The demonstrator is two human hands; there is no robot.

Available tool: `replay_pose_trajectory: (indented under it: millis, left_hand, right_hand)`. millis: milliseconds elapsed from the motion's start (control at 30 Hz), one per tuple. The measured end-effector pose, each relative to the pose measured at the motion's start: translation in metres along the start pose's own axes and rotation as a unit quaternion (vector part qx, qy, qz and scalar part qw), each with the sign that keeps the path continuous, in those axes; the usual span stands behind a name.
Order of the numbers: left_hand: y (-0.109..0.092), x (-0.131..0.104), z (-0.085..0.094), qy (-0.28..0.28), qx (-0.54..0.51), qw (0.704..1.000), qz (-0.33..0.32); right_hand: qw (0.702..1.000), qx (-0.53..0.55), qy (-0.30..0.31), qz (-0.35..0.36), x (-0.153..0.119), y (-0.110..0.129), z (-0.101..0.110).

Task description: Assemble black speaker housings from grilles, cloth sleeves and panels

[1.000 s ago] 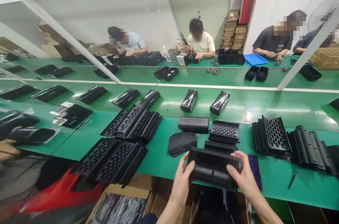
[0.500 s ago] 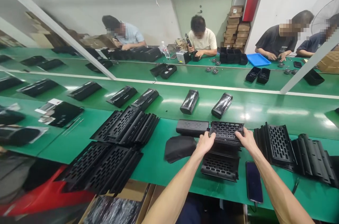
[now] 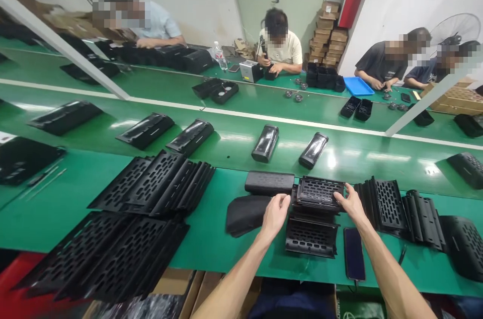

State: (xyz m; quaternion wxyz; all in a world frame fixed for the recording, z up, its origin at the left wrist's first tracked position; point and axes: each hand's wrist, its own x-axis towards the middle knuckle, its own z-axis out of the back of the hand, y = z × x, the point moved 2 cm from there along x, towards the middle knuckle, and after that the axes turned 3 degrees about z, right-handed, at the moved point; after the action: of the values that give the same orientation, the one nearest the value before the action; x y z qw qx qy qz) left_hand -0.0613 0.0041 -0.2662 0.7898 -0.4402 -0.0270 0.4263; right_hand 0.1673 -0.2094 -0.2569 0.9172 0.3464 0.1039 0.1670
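Note:
Black slotted panels point(image 3: 320, 192) lie stacked on the green table in front of me. My right hand point(image 3: 349, 202) grips the right end of the top panel, thumb on its face and fingers at its edge. Just left of the stack is my left hand point(image 3: 277, 211), its fingers curled together near the panel's left side; whether anything small is between them is hidden. Another slotted panel point(image 3: 311, 238) rests nearer to me. A black rounded case point(image 3: 269, 182) and a dark cloth-like piece point(image 3: 247, 214) sit to the left of the stack.
More slotted panels point(image 3: 151, 183) are piled on the left, others point(image 3: 392, 208) on the right. A phone point(image 3: 354, 254) lies by my right forearm. Beyond, glossy black cases point(image 3: 265, 143) stand on the green belt point(image 3: 226, 153). Several people sit at the far side.
My left hand has come off the panel's left end and moved left. The right hand stays on the panel. The view has shifted, showing another black case at the far right.

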Motion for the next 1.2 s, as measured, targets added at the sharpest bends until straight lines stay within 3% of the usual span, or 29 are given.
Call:
replay_pose_trajectory:
  millis: [67,167,233,300,433,533,700,800,900,967,1000,1067,1133,1200]
  left_hand:
    - [0.026,-0.007,0.017,-0.037,0.029,0.999,0.022]
    - [0.063,-0.013,0.036,-0.083,0.09,0.991,0.057]
    - [0.079,-0.012,0.037,-0.09,0.121,0.987,0.062]
    - [0.086,-0.009,0.032,-0.087,0.138,0.985,0.053]
    - [0.087,-0.006,0.022,-0.076,0.134,0.988,0.015]
    - [0.088,-0.014,0.027,-0.078,0.107,0.991,-0.014]
    - [0.083,-0.045,0.039,-0.098,0.055,0.992,-0.056]
    - [0.077,-0.068,0.044,-0.114,-0.009,0.987,-0.11]
    - [0.074,-0.079,0.054,-0.176,-0.098,0.969,-0.145]
    - [0.073,-0.073,0.061,-0.207,-0.141,0.959,-0.134]
    - [0.07,-0.064,0.063,-0.191,-0.16,0.96,-0.13]
    - [0.057,-0.042,0.063,-0.09,-0.189,0.97,-0.124]
    - [0.034,-0.018,0.058,0.022,-0.203,0.971,-0.127]
    - [0.005,0.002,0.051,0.062,-0.194,0.967,-0.155]
  right_hand:
    - [1.0,-0.001,-0.001,-0.011,-0.007,0.005,0.014]
    - [0.997,0.025,-0.068,-0.019,-0.028,0.021,0.038]
    - [0.992,0.079,-0.097,-0.019,-0.048,0.041,0.046]
    - [0.989,0.137,-0.054,-0.006,-0.072,0.068,0.04]
    - [0.976,0.189,0.101,0.032,-0.118,0.12,-0.003]
    - [0.957,0.217,0.19,0.028,-0.138,0.138,-0.047]
    - [0.946,0.209,0.243,0.044,-0.141,0.16,-0.114]
    - [0.94,0.155,0.289,0.092,-0.14,0.181,-0.129]
    - [0.929,0.148,0.306,0.148,-0.14,0.198,-0.11]
    - [0.915,0.162,0.313,0.198,-0.138,0.203,-0.086]
    - [0.911,0.168,0.308,0.216,-0.135,0.202,-0.073]
    - [0.927,0.169,0.261,0.209,-0.123,0.189,-0.047]
    - [0.956,0.16,0.183,0.163,-0.105,0.166,-0.024]
    - [0.977,0.15,0.105,0.111,-0.085,0.136,-0.006]
